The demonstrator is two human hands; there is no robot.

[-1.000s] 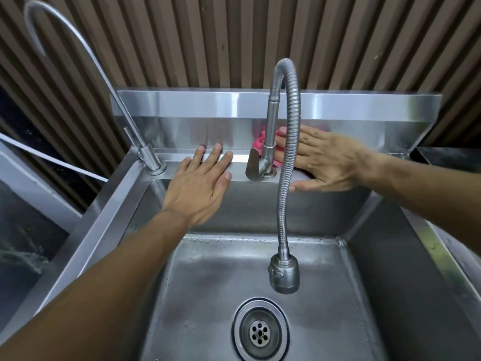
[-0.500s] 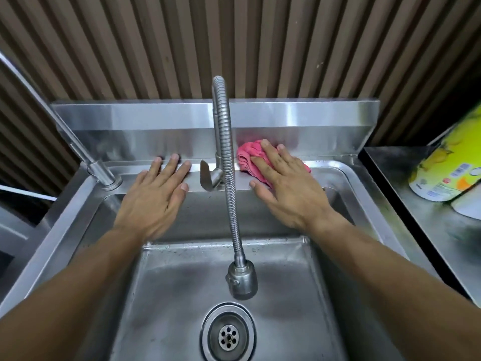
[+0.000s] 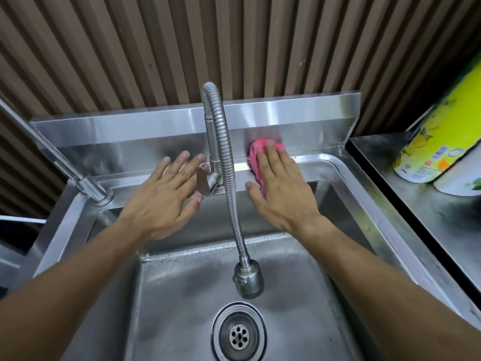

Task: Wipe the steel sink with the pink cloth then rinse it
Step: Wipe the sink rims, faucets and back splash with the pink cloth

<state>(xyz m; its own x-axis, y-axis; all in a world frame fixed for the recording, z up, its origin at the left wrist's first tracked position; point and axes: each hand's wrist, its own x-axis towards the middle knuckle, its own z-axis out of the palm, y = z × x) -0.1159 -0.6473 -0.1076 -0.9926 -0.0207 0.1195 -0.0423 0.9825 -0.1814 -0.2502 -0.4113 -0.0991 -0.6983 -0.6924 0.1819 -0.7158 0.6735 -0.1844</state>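
Right hand (image 3: 282, 188) flat, pressing pink cloth (image 3: 256, 158) on sink's (image 3: 346, 165) far ledge; left hand (image 3: 162, 196) spread, empty; basin, rinse remain.

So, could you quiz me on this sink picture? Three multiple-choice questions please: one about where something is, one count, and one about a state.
1. Where is the pink cloth?
A) at the bottom of the basin
B) on the sink's back ledge, right of the flexible faucet
C) on the floor

2. How many taps rise from that ledge?
A) one
B) two
C) three

3. What is the spray head doing?
A) pouring water
B) dripping foam
C) nothing, no stream

Answers:
1 B, the right hand presses it flat there.
2 B, the flexible faucet plus a thin tap at left.
3 C, nothing falls from it toward the drain.
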